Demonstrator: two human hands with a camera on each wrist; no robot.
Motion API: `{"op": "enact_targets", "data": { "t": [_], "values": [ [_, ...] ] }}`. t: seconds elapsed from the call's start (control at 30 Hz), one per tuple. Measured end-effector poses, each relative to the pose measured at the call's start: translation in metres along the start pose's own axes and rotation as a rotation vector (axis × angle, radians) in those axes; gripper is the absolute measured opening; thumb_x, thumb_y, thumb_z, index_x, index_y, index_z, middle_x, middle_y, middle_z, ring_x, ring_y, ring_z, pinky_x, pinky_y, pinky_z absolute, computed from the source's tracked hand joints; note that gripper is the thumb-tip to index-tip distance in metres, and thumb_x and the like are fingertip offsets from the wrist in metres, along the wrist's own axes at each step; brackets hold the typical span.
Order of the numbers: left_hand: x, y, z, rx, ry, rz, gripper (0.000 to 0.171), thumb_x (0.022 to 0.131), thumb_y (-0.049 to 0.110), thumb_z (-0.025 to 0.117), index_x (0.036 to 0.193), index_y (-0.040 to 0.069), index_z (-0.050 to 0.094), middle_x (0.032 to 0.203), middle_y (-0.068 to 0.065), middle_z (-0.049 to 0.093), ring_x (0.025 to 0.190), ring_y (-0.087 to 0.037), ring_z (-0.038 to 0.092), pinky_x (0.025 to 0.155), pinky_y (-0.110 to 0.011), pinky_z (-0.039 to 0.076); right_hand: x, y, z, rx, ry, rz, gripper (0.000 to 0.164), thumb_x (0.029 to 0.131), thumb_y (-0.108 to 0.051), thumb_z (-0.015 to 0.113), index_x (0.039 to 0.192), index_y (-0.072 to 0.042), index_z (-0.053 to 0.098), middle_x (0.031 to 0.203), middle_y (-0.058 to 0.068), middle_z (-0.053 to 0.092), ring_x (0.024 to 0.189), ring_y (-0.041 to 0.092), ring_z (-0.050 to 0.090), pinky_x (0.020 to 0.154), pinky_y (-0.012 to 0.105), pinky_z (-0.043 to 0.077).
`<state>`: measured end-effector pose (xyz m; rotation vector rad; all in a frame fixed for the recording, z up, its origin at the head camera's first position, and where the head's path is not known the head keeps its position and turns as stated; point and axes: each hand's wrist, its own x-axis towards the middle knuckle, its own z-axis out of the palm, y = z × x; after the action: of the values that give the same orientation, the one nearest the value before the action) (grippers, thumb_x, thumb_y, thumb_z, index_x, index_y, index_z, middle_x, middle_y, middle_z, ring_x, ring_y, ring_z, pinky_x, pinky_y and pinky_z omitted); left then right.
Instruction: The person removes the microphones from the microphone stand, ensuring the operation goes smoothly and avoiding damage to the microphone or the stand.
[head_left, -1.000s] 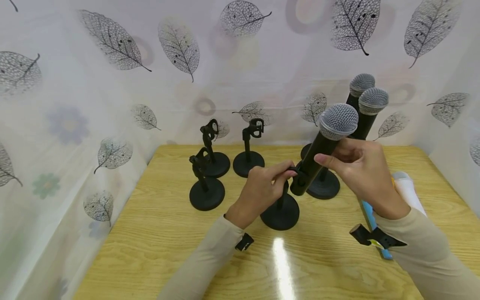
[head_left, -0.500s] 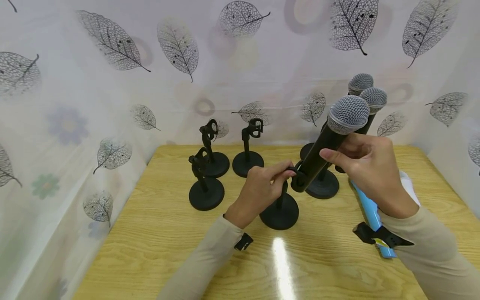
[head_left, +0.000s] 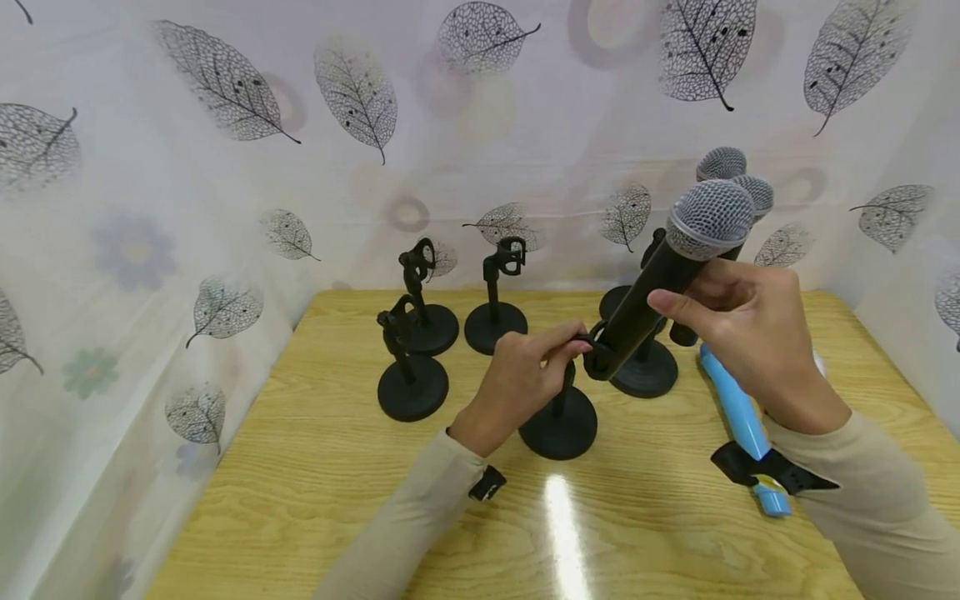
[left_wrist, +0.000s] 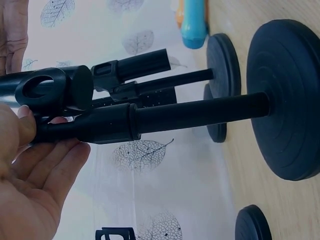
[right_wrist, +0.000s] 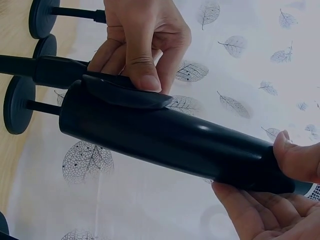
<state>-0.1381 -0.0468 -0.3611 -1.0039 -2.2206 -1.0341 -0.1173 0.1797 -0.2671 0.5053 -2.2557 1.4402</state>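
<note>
A black microphone [head_left: 651, 298] with a silver mesh head tilts up to the right in the head view. My right hand [head_left: 757, 342] grips its body just below the head, thumb on the near side. The microphone's lower end lies in the clip [head_left: 597, 357] of a black desk microphone stand [head_left: 558, 429]. With thumb and fingers, my left hand [head_left: 517, 383] pinches the stand's top at that clip. In the left wrist view the tail of the microphone [left_wrist: 80, 87] pokes out past the clip ring, above the stand's post [left_wrist: 200, 113].
Three stands with bare clips, one front [head_left: 412, 389], one behind [head_left: 432, 331], one farther right [head_left: 495, 329], occupy the left. Behind my microphone, two more microphones [head_left: 722, 163] rise on stands [head_left: 647, 372]. A blue tubular thing [head_left: 735, 400] and a partly hidden white one lie by my right forearm.
My right hand and the microphone have moved up and to the right, and the microphone leans over farther. The left hand and the stand have stayed in place.
</note>
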Motion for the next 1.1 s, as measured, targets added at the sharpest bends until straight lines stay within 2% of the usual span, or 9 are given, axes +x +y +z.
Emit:
{"op": "enact_targets", "data": {
  "t": [0.53, 0.8, 1.1],
  "values": [
    [0.000, -0.001, 0.000, -0.009, -0.001, -0.005, 0.007, 0.102, 0.016, 0.062, 0.103, 0.010, 0.067, 0.061, 0.007, 0.050, 0.043, -0.003, 0.029, 0.048, -0.017, 0.027, 0.003, -0.005, -0.006, 0.023, 0.032, -0.015, 0.025, 0.083, 0.006, 0.080, 0.107, 0.010, 0.073, 0.090, -0.011, 0.077, 0.085, 0.005, 0.074, 0.077, 0.015, 0.054],
    [0.000, 0.000, 0.000, -0.013, -0.003, -0.006, 0.007, 0.102, 0.016, 0.063, 0.102, 0.010, 0.067, 0.060, 0.006, 0.046, 0.043, -0.003, 0.027, 0.048, -0.017, 0.025, 0.005, -0.009, -0.008, 0.031, 0.037, -0.009, 0.025, 0.083, 0.006, 0.080, 0.107, 0.009, 0.074, 0.090, -0.008, 0.077, 0.083, 0.007, 0.074, 0.075, 0.016, 0.055],
    [0.000, 0.000, -0.001, -0.004, -0.003, -0.005, 0.008, 0.101, 0.016, 0.063, 0.104, 0.010, 0.068, 0.060, 0.006, 0.049, 0.043, -0.003, 0.026, 0.048, -0.017, 0.025, 0.007, -0.012, -0.012, 0.044, 0.048, 0.000, 0.026, 0.084, 0.007, 0.078, 0.110, 0.007, 0.074, 0.095, -0.006, 0.078, 0.085, 0.007, 0.074, 0.080, 0.016, 0.053]
  ]
}}
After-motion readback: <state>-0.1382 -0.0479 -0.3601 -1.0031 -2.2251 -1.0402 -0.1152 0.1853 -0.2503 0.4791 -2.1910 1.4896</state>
